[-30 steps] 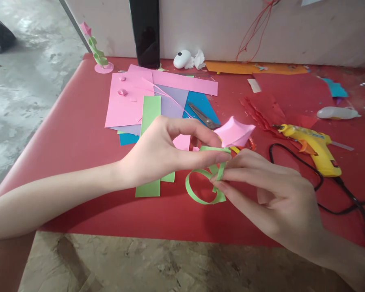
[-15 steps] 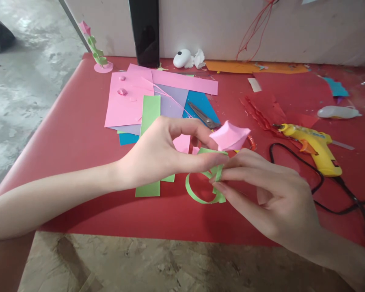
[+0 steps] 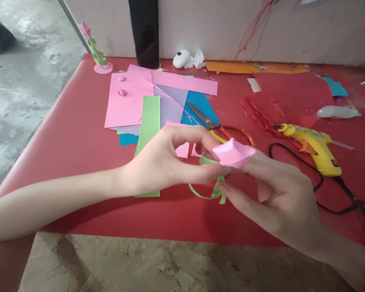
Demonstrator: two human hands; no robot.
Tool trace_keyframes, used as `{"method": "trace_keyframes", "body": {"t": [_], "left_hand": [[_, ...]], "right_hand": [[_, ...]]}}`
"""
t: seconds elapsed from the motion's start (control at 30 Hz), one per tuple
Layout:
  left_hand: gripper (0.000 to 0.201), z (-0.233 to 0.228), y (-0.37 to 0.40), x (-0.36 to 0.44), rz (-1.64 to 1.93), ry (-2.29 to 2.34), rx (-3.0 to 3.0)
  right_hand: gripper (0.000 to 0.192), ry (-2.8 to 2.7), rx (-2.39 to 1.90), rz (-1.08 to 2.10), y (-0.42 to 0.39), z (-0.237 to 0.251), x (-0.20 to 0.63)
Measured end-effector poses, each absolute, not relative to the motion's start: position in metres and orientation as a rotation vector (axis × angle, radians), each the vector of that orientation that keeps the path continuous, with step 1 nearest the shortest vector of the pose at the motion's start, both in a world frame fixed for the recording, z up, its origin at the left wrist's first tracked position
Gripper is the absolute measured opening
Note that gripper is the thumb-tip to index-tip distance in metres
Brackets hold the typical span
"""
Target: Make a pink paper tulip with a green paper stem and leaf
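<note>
Above the front edge of the red desk (image 3: 78, 134), the left hand (image 3: 164, 160) and the right hand (image 3: 279, 194) both pinched with closed fingertips the curled green paper strip (image 3: 205, 194) carrying a pink paper flower (image 3: 233, 152), near the scissors (image 3: 214, 123).

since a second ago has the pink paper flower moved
Yes. The pink paper flower has dropped lower in view, now uncovering the scissors handles it hid before.

no readable text, labels or numbers anywhere
</note>
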State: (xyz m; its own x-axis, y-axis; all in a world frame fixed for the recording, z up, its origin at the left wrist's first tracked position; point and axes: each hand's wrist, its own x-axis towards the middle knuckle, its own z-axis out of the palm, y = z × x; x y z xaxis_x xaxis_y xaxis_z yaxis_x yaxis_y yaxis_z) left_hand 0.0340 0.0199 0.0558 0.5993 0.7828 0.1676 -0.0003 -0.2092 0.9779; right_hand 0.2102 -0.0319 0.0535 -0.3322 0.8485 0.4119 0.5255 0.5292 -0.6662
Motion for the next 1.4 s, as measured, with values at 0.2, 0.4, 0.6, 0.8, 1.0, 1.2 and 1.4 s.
{"method": "trace_keyframes", "body": {"t": [0.2,0.4,0.6,0.8,1.0,1.2,1.4], "left_hand": [[0.011,0.0524,0.0188,0.0352,0.807,0.637,1.639],[0.011,0.0521,0.0188,0.0371,0.784,0.626,1.623],[0.011,0.0515,0.0196,0.0362,0.698,0.647,1.658],[0.007,0.0531,0.0186,0.0351,0.700,0.654,1.637],[0.006,0.0514,0.0180,0.0364,0.697,0.670,1.619],[0.007,0.0483,0.0169,0.0381,0.732,0.701,1.597],[0.008,0.0463,0.0171,0.0376,0.743,0.687,1.559]], "right_hand": [[0.014,-1.985,-1.085,0.540,-0.0336,0.0523,0.2102],[0.015,-1.994,-1.074,0.526,-0.0331,0.0544,0.2097],[0.012,-1.960,-1.112,0.616,-0.0346,0.0531,0.2113],[0.013,-1.880,-1.139,0.708,-0.0355,0.0503,0.2124],[0.017,-1.841,-1.163,0.796,-0.0367,0.0522,0.2101],[0.015,-1.847,-1.200,0.808,-0.0363,0.0486,0.2121],[0.014,-1.825,-1.246,0.899,-0.0352,0.0503,0.2118]]}}
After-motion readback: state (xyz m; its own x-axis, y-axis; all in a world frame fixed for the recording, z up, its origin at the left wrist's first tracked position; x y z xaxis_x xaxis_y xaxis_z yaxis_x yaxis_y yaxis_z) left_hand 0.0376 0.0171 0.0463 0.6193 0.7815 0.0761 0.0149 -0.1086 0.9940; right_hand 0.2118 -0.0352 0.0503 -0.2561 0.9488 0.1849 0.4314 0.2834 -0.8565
